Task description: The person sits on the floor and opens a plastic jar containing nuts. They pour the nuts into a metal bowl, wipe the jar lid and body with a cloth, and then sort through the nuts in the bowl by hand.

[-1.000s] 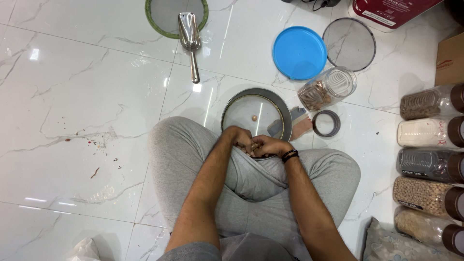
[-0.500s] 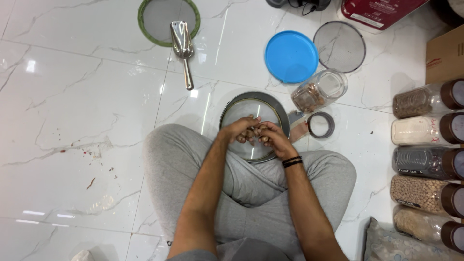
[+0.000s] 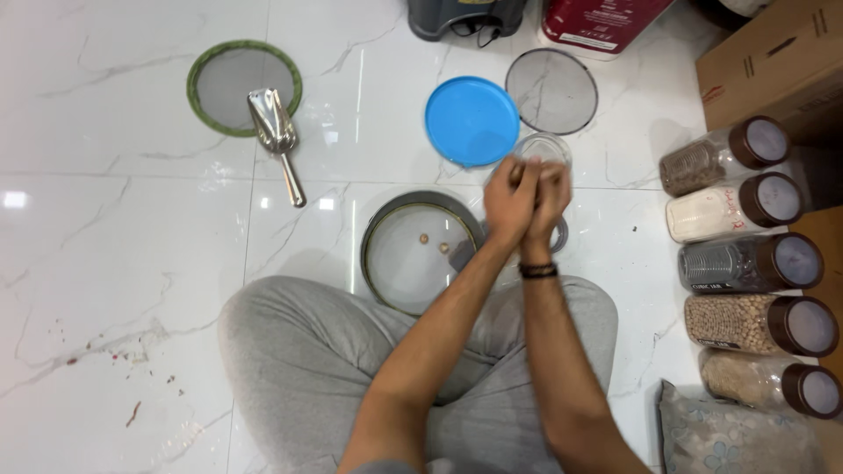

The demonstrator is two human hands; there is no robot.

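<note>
Glossy white marble floor (image 3: 114, 263), left hand (image 3: 509, 200) and right hand (image 3: 549, 197) cupped together over clear round jar (image 3: 543, 147), grip contents hidden, round mesh sieve (image 3: 421, 254) just beside, holding few nuts.

Your forearms bare, no sleeves showing. Thin black band on your right wrist (image 3: 537, 270). You wear loose grey fabric trousers (image 3: 307, 360), softly creased at knees.

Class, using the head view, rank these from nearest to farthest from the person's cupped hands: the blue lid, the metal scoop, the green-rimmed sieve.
From the hands:
1. Blue lid, just above-left of them.
2. Metal scoop, far to the left.
3. Green-rimmed sieve, farthest left, under the scoop's bowl.
</note>
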